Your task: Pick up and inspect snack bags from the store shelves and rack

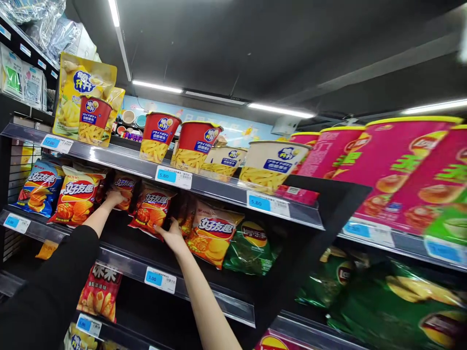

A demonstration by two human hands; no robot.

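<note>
On the middle shelf, my left hand (115,197) reaches in to a dark red-brown bag of chips (126,184) set back in the shade. Its fingers are bent against the bag's front left side and partly hidden. My right hand (170,236) is at the lower right corner of a red bag of chips (150,206), fingers on the front and thumb by the side edge. This bag leans back, its front facing me. Left of my hands stand another red bag (75,194) and a blue bag (39,187); to the right is an orange bag (211,231).
Above, a shelf edge (120,160) carries red cups (158,136) and white cups (275,163) of fries. A green chip bag (251,248) stands by the dark upright (310,253) at right. Pink canisters (397,165) stand beyond. A red packet (100,291) is below.
</note>
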